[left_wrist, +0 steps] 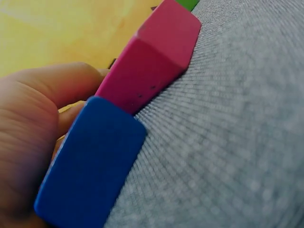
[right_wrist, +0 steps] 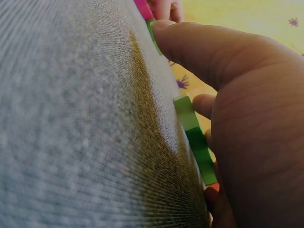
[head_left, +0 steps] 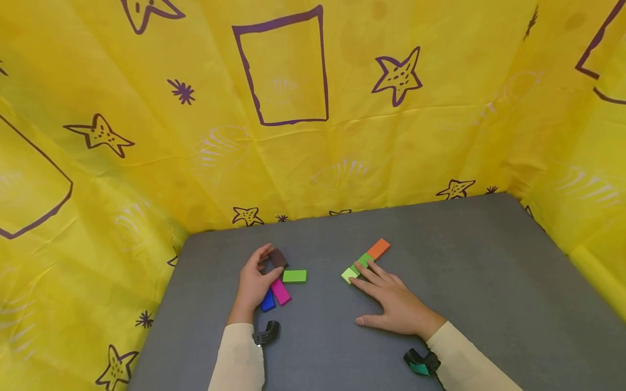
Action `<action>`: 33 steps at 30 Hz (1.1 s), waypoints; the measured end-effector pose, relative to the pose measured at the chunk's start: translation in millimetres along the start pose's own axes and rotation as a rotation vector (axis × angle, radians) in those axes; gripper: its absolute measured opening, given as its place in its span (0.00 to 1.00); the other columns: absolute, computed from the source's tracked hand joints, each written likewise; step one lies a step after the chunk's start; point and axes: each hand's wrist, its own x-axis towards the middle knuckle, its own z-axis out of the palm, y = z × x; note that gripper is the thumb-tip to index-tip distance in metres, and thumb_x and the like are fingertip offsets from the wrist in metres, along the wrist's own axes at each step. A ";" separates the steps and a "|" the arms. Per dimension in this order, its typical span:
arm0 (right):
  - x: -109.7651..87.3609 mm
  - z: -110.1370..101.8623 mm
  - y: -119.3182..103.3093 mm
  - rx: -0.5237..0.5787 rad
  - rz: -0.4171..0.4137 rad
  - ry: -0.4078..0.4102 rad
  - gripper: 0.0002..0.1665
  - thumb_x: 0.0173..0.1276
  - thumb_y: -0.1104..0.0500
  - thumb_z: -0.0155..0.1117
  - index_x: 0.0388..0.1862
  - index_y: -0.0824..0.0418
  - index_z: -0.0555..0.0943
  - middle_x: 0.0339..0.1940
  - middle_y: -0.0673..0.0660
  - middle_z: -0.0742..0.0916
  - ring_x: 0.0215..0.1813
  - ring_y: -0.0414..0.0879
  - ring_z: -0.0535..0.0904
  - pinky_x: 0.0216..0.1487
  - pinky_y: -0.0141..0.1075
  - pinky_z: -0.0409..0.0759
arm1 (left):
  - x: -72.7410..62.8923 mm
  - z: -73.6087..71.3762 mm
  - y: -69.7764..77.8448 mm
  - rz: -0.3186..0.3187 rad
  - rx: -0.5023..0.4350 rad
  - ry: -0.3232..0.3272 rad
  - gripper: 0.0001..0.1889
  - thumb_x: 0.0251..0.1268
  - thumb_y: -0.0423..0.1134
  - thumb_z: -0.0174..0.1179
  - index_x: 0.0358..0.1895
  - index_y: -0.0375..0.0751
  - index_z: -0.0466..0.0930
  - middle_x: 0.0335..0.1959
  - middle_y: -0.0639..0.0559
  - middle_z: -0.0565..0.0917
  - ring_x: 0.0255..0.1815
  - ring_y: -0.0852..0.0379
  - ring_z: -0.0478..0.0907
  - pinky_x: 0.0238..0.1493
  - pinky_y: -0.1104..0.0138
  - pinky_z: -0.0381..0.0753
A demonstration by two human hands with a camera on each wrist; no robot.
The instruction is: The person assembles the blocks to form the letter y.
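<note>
My left hand (head_left: pixel 252 282) pinches a dark brown block (head_left: pixel 279 258) between thumb and fingertips. Just under that hand lie a magenta block (head_left: pixel 281 292) and a blue block (head_left: pixel 268 300), side by side; the left wrist view shows the blue block (left_wrist: pixel 95 161) close to the palm. A bright green block (head_left: pixel 295 277) sits right of the thumb. With spread, mostly straight fingers, my right hand (head_left: pixel 393 304) touches a diagonal row: a light green block (head_left: pixel 349 275), a green block (head_left: pixel 362 262) and an orange block (head_left: pixel 379 248) at the far end. Its thumb (right_wrist: pixel 204 47) stretches toward the left.
The blocks lie on a dark grey table (head_left: pixel 313 347). Behind it and along both sides hangs a yellow cloth (head_left: pixel 293 168) with purple starfish drawings. Black straps with small devices (head_left: pixel 266 333) are worn at both wrists, over cream sleeves (head_left: pixel 238 358).
</note>
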 end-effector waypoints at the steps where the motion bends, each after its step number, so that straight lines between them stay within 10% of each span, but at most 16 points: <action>1: -0.1 -0.1 -0.2 0.003 -0.001 0.002 0.54 0.70 0.30 0.75 0.88 0.48 0.68 0.91 0.51 0.58 0.90 0.56 0.42 0.76 0.69 0.58 | -0.4 0.1 0.1 0.003 -0.009 0.016 0.37 0.70 0.34 0.76 0.79 0.42 0.73 0.73 0.45 0.80 0.74 0.44 0.73 0.71 0.46 0.73; 33: -0.9 1.4 1.4 0.021 -0.024 0.031 0.51 0.73 0.31 0.73 0.86 0.51 0.70 0.90 0.55 0.60 0.90 0.59 0.45 0.74 0.71 0.59 | -6.9 3.5 8.6 0.061 -0.220 0.184 0.33 0.69 0.30 0.76 0.76 0.33 0.76 0.71 0.40 0.79 0.71 0.41 0.76 0.73 0.52 0.72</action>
